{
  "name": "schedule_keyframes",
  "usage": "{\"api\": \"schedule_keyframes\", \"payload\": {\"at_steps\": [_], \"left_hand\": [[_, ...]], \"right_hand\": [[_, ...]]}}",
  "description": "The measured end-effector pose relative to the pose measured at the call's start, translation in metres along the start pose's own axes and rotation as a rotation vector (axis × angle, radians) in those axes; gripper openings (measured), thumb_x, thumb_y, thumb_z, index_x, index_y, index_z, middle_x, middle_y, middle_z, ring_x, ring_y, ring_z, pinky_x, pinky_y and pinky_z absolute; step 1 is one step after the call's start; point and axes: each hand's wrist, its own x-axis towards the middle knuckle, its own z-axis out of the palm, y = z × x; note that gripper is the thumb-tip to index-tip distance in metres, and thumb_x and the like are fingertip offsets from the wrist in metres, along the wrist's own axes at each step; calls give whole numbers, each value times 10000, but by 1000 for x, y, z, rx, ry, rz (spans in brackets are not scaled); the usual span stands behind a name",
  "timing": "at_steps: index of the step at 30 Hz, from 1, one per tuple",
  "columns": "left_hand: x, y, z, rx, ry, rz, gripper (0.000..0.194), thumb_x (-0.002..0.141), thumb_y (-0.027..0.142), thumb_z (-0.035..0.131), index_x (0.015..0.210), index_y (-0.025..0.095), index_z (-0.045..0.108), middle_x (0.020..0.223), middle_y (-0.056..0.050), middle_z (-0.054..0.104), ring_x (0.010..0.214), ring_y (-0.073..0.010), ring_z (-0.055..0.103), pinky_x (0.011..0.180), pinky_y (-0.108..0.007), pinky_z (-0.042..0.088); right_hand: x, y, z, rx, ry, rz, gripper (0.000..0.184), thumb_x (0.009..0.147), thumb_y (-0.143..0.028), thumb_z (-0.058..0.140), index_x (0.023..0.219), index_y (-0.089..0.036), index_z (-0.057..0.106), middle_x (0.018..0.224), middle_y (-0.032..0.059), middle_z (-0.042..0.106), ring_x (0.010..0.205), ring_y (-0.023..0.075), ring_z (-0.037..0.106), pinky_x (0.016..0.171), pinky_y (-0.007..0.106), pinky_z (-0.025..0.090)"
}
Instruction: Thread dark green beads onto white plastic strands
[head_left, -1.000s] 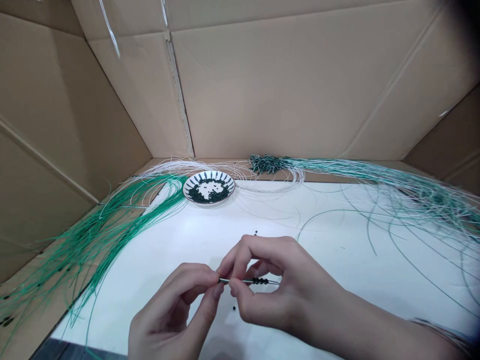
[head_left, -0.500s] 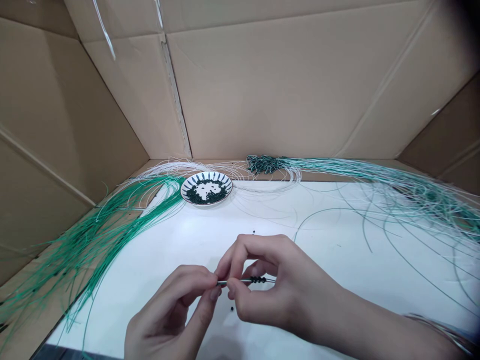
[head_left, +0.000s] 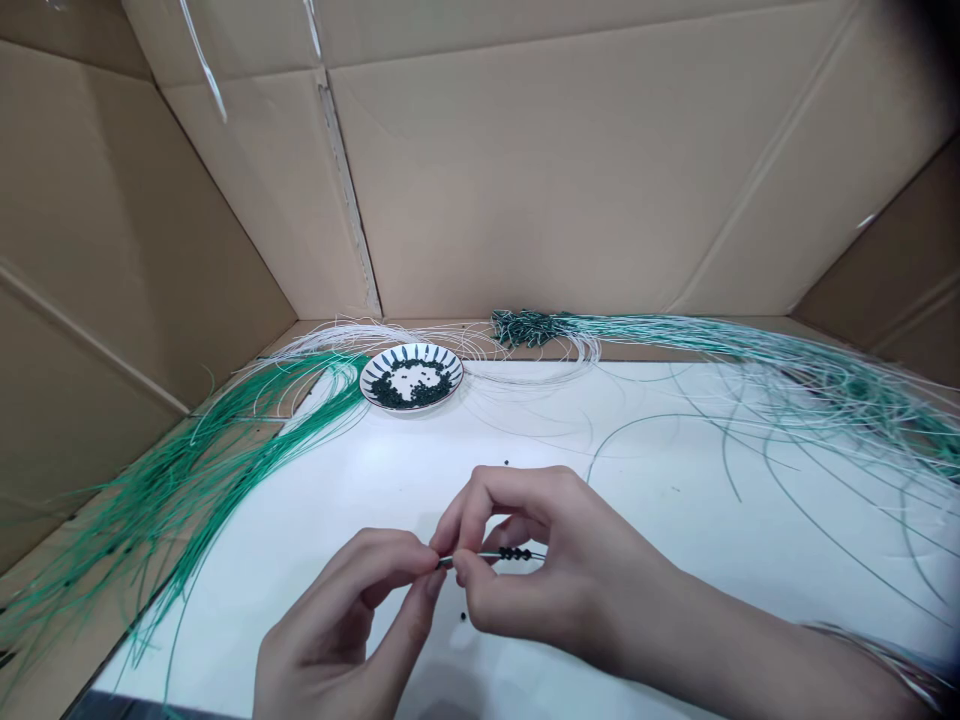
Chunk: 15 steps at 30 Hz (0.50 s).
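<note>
Both hands stay closed in tight pinches, the left hand (head_left: 341, 610) and right hand (head_left: 559, 585) holding a thin wire (head_left: 480, 556) whose dark beads (head_left: 515, 553) sit just beside the right fingers, barely shifted

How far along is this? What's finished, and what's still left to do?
Done: a cluster of dark green beaded strand ends lies at the back. In hand: the left hand and right hand pinch a thin pale strand carrying a few dark round beads. Left: the round blue-and-white plate holds many dark beads, and the long green strands look unbeaded from here.
</note>
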Motion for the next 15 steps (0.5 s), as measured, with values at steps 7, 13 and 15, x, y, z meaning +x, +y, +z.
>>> {"api": "schedule_keyframes", "payload": {"at_steps": [7,13,15], "left_hand": [[3,0,-1,-26,-7,-61,270,790,85,751,836,348,791,784,70,764,710,-98,689,639,-88,541],[4,7,8,-222,38,-270,178,733,115,771,707,290,791,711,49,744,678,-107,687,638,-101,549],[4,11,13,-314,114,-346,155,693,122,783,654,272,786,675,52,735,647,-92,678,620,-81,529]], "right_hand": [[-1,1,-2,-41,-39,1,110,767,-122,695,750,-217,642,909,-25,764,854,158,660,810,277,502],[2,-3,-6,27,-94,71,73,795,-163,695,766,-201,640,871,-2,740,864,180,652,803,299,471],[3,-4,-7,55,-97,91,73,802,-174,689,761,-198,635,847,3,735,845,186,654,816,321,463]]}}
